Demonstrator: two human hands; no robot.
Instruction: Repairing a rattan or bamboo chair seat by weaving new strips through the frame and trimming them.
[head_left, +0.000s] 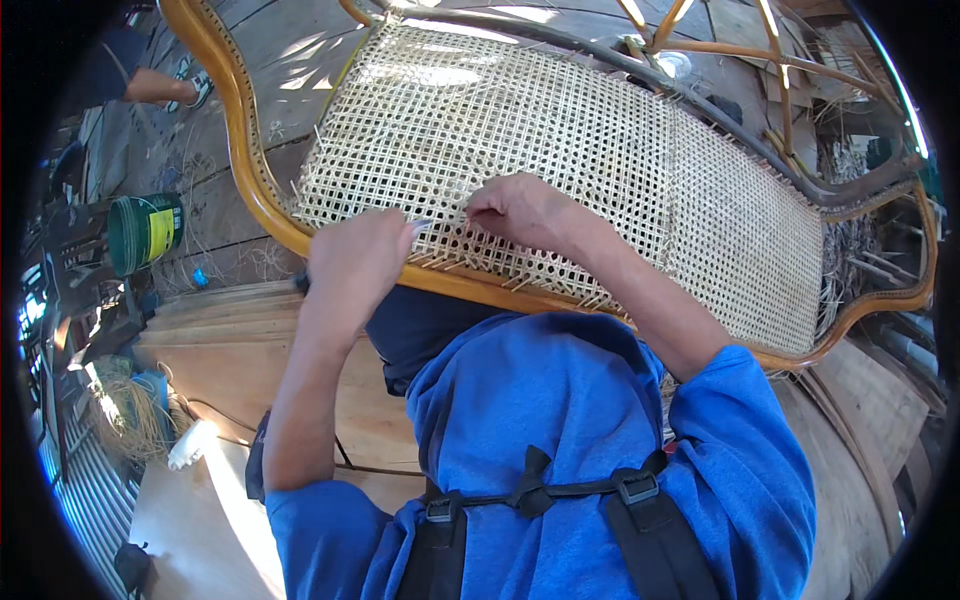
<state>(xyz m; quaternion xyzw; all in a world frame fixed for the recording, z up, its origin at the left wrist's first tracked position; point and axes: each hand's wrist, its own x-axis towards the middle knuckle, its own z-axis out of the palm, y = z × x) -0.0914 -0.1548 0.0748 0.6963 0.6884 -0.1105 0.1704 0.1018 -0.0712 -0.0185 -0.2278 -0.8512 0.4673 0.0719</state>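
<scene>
A woven cane panel (560,130) is stretched in a curved orange wooden frame (240,150) in front of me. My left hand (355,260) rests on the near edge of the frame, fingers curled and pinching a thin cane strand (440,222). My right hand (520,210) lies on the weave just beside it, fingertips pressed into the same strand near the panel's lower edge. The right part of the panel (745,240) has a denser weave than the left.
A green bucket (145,230) stands on the plank floor at left. Loose cane strips (130,415) lie lower left by plywood sheets (230,350). Another person's foot in a sandal (185,88) shows at upper left. Rattan frame rods (780,60) and scrap lie behind.
</scene>
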